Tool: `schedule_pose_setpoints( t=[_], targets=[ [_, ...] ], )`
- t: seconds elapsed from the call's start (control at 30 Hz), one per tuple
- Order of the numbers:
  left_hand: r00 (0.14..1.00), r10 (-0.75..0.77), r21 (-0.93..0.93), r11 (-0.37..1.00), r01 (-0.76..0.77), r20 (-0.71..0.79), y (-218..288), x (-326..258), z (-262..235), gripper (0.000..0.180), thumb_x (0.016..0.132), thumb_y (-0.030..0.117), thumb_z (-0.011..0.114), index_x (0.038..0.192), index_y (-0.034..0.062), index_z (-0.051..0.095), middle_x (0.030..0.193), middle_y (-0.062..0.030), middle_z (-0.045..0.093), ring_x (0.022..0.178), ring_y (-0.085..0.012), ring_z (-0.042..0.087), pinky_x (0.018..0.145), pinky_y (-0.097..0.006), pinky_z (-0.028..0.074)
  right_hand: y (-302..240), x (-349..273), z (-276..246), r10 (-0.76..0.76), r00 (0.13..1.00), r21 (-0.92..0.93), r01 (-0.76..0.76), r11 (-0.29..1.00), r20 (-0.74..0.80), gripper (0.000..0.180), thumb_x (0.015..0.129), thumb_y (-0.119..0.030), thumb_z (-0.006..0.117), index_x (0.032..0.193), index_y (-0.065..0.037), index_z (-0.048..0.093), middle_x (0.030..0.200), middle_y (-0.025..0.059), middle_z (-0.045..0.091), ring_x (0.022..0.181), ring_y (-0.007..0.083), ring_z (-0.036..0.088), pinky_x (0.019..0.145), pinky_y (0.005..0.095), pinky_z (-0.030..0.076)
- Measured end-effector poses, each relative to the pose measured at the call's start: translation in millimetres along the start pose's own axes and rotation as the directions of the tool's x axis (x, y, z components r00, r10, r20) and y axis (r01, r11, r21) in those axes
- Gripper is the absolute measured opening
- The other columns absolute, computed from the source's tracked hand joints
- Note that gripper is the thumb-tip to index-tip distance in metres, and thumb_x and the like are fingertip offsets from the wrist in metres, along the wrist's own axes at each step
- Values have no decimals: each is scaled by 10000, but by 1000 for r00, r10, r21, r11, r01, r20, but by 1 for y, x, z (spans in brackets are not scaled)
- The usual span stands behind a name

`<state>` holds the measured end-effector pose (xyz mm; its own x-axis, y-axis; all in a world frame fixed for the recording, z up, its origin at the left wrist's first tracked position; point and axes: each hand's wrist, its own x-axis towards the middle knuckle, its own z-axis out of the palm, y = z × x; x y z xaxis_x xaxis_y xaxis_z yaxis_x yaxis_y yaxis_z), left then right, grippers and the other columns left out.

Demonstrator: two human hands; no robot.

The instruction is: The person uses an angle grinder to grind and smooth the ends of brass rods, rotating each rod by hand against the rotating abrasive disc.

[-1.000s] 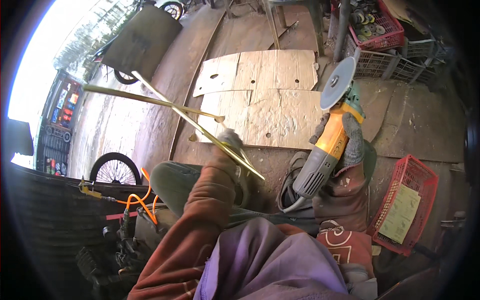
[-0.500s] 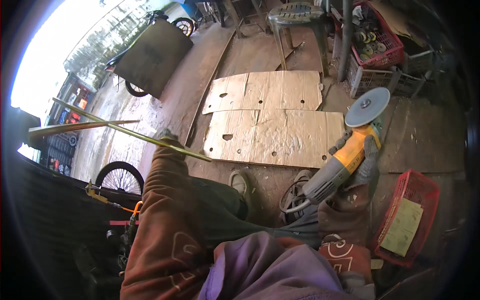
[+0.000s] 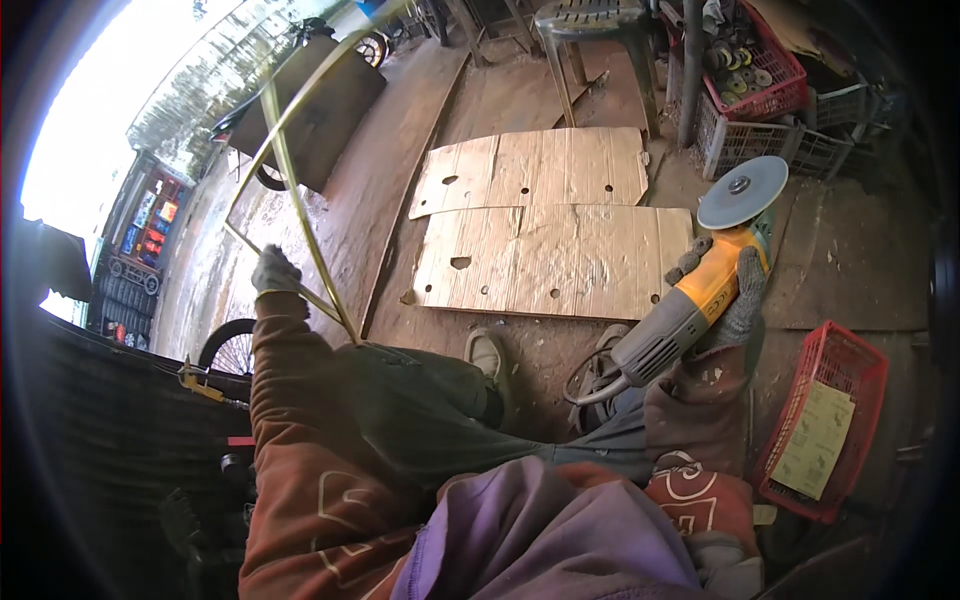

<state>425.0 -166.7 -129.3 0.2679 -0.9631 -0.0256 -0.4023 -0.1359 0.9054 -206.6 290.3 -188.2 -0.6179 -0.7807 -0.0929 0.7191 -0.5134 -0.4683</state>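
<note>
Flat cardboard sheets (image 3: 555, 225) lie on the dirt floor ahead of the feet. The gloved left hand (image 3: 274, 273) grips a thin metal frame (image 3: 290, 190) raised at the left — the gloved right hand (image 3: 725, 290) is closed around a yellow angle grinder (image 3: 700, 290), disc up.

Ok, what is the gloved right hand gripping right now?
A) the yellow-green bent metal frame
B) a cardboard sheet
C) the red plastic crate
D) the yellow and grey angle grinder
D: the right hand wraps the yellow and grey angle grinder, while the left hand holds the yellow-green bent metal frame.
</note>
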Motion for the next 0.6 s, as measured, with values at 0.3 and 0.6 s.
schedule_pose_setpoints(
  t=[0.3,0.6],
  targets=[
    [891,319,-220,941,-257,323,172,-204,221,227,989,353,750,991,134,689,594,59,477,400,-85,409,345,-281,307,1,8,1,-63,992,-130,78,988,114,703,937,-603,714,1321,-31,570,1027,111,698,817,271,729,720,444,666],
    [906,227,-189,968,-168,357,158,-244,204,245,1022,309,720,1174,119,745,606,94,433,406,-40,364,358,-248,303,2,8,-3,57,993,-154,-40,987,103,652,970,-556,687,1337,-34,550,1054,125,675,827,291,712,745,472,652]
  ],
)
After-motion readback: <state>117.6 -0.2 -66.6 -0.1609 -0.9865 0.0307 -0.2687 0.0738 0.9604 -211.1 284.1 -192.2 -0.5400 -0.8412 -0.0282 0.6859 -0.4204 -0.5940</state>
